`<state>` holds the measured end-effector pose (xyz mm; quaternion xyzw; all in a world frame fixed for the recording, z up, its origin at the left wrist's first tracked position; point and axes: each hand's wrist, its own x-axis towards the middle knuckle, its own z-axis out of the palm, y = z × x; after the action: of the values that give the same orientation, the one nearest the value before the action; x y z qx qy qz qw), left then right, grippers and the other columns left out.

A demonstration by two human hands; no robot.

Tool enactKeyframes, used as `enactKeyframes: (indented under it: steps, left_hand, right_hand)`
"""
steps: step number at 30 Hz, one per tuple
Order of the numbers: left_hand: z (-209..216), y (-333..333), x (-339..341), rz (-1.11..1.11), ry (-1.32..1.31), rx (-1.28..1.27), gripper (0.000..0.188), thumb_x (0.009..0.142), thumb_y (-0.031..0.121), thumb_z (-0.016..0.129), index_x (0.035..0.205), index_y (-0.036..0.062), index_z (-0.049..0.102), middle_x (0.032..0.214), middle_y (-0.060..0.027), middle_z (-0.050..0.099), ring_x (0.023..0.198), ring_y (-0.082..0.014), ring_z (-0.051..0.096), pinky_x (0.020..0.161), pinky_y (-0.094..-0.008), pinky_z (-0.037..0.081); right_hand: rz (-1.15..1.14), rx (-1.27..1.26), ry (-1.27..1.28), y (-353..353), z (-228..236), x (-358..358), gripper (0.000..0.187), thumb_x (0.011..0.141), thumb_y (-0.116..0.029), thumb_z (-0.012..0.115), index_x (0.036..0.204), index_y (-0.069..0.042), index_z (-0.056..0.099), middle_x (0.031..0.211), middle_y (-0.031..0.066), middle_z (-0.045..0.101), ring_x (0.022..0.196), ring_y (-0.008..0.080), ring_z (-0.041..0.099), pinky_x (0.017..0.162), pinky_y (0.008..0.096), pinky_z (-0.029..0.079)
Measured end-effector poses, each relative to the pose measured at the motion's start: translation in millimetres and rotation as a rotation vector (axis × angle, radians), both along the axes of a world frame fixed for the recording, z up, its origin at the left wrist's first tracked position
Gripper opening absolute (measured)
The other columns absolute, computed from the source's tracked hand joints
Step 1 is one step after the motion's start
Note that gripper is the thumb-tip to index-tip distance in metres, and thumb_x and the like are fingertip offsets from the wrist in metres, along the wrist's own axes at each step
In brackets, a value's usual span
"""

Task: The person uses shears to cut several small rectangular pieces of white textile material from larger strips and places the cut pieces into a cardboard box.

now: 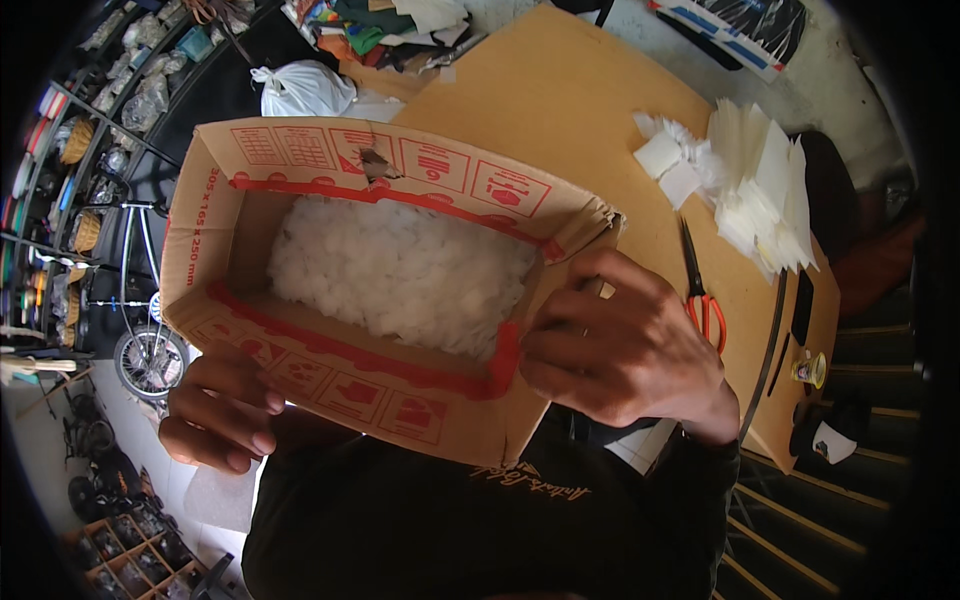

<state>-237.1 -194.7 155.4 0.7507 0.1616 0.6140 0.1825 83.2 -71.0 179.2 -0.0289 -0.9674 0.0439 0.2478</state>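
A brown cardboard box with red printing tilts toward me, its top flaps standing up. Inside lies a deep layer of small white, translucent pieces, too fine to make out singly. My right hand, a ring on one finger, is curled over the box's right end wall; its thumb is hidden. At the lower left edge is my left hand, its fingers loosely bent and apart. Its upper finger touches or overlaps the box flap, and the lower fingertips are free. A torn hole shows in the far flap.
Beyond the box extends a brown tabletop. Scissors with orange-red handles lie right of my right hand, near stacked white sheets. A white bag and colored scraps sit at the back. Shelves and a bicycle stand left.
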Motion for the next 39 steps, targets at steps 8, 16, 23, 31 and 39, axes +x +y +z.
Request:
enactKeyframes:
  steps: [8,16,23,31,39]
  left_hand:
    - [5,-24,-3,0.144,0.395,-0.313,0.014,0.082,-0.001,0.061,0.095,-0.0052,0.06,0.084,-0.0166,0.067,0.077,-0.0302,0.068,0.072,-0.0397,0.055]
    - [-38,-7,25,0.294,0.362,-0.708,0.01,0.084,-0.005,0.064,0.094,-0.0069,0.062,0.078,-0.0138,0.064,0.065,-0.0224,0.064,0.058,-0.0311,0.047]
    - [-80,40,51,0.456,0.336,-0.957,0.012,0.09,0.009,0.069,0.095,-0.0019,0.066,0.077,-0.0102,0.068,0.063,-0.015,0.066,0.058,-0.0274,0.049]
    - [-83,79,87,0.284,0.439,-0.97,0.015,0.09,0.011,0.069,0.097,-0.0017,0.065,0.079,-0.0122,0.071,0.069,-0.0175,0.069,0.065,-0.0279,0.052]
    - [-82,104,108,0.135,0.262,-1.107,0.012,0.092,0.01,0.067,0.095,-0.0016,0.065,0.079,-0.0079,0.07,0.072,-0.0124,0.066,0.068,-0.0265,0.051]
  right_hand:
    - [0.042,-0.004,-0.035,-33,-27,-13,0.018,0.049,-0.023,0.069,0.053,-0.012,0.054,0.053,-0.0051,0.046,0.062,0.0126,0.052,0.075,0.0307,0.047]
    - [0.023,-0.097,-0.155,-10,-85,-17,0.013,0.058,-0.016,0.065,0.069,-0.01,0.063,0.071,-0.0024,0.061,0.081,0.0152,0.062,0.085,0.0337,0.05]
    - [-0.235,-0.139,-0.166,-3,-123,6,0.012,0.065,-0.016,0.066,0.076,-0.012,0.068,0.08,-0.0033,0.067,0.089,0.0154,0.063,0.089,0.0344,0.048]
    - [-0.459,-0.2,-0.15,-21,-126,43,0.011,0.065,-0.015,0.065,0.076,-0.017,0.069,0.082,-0.0063,0.065,0.093,0.0121,0.062,0.103,0.0367,0.039]
    - [-0.65,-0.359,0.11,-45,-108,49,0.03,0.064,0.002,0.067,0.092,-0.009,0.072,0.103,0.0017,0.068,0.1,0.0188,0.062,0.102,0.0412,0.04]
